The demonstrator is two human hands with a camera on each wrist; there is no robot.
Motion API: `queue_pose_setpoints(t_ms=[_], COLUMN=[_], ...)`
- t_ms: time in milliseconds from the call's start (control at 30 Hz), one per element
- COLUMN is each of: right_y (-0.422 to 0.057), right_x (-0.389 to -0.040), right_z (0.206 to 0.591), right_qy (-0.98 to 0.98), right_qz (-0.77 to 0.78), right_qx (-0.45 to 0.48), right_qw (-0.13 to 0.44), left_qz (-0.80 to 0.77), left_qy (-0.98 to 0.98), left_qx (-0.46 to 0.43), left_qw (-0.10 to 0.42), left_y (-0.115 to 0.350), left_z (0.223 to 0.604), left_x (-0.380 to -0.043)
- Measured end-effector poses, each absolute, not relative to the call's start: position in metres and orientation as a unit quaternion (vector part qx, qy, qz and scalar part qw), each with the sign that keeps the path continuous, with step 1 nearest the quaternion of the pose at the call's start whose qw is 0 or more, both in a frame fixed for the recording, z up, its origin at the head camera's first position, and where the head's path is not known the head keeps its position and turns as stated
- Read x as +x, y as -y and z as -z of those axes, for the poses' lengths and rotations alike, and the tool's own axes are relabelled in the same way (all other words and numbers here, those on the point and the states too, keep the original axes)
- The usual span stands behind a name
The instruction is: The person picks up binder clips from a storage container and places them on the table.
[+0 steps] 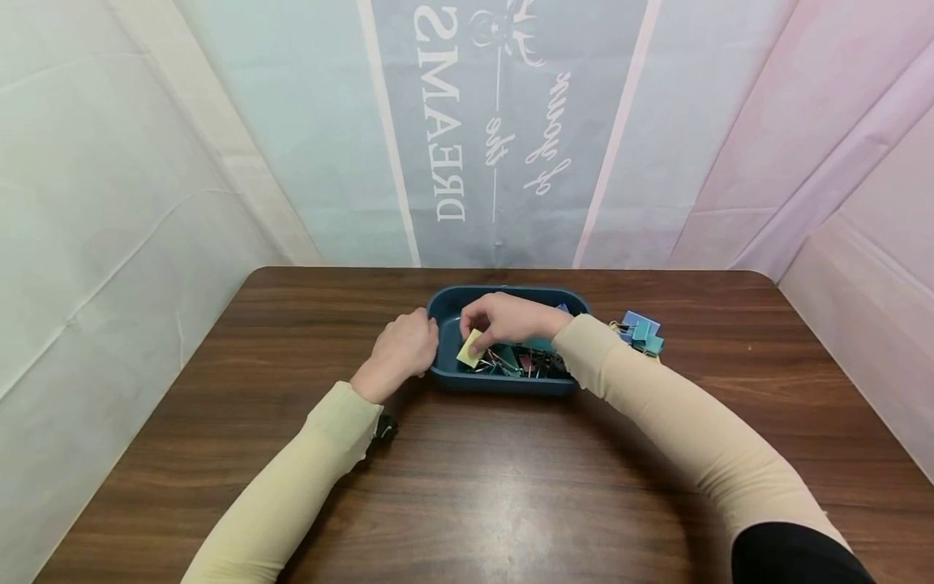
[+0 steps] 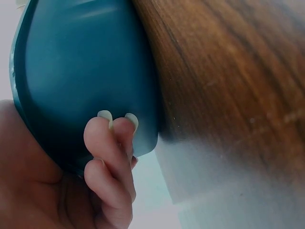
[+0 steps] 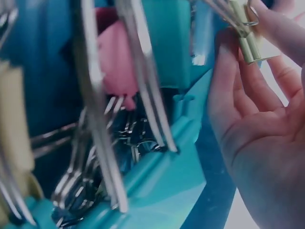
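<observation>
A dark blue tray [image 1: 503, 388] stands on the table, with binder clips of several colours inside. My left hand [image 1: 406, 342] grips its left end; in the left wrist view the fingers [image 2: 107, 143] curl against the outer wall. My right hand [image 1: 503, 316] is over the tray and pinches a yellow binder clip [image 1: 469, 349] between thumb and fingers. Up close in the right wrist view, this yellow clip shows its metal handles. Below it lie a teal binder clip [image 3: 162, 191] and a pink binder clip [image 3: 116, 62]. The right forearm hides part of the tray's right end.
To the right of the tray, a small group of blue and teal binder clips [image 1: 642, 331] lies on the brown wooden table [image 1: 481, 487]. A small black object [image 1: 384, 428] shows by the left cuff. Behind the table hangs a printed cloth [image 1: 496, 235].
</observation>
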State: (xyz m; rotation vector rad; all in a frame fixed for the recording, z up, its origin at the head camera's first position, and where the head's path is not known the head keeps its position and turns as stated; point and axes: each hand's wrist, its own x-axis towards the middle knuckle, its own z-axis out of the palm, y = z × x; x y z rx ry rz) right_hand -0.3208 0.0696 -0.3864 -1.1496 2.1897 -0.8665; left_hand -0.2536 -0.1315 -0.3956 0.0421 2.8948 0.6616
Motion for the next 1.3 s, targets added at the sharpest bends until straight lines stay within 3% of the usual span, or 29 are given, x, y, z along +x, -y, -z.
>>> queue_pose_setpoints(t_ms=[733, 1300], right_y=[-0.097, -0.165], right_x=[-0.328, -0.313], right_z=[0.364, 0.328], right_qy=[-0.763, -0.799], right_qz=[0.482, 0.488], right_qx=[-0.355, -0.308], right_qw=[0.242, 0.168], left_qz=[-0.228, -0.230], left_qy=[-0.970, -0.970], left_qx=[0.008, 0.013], left_qw=[0.088, 0.079], left_y=[0.130, 0.132], left_z=[0.395, 0.397], left_x=[-0.254, -0.251])
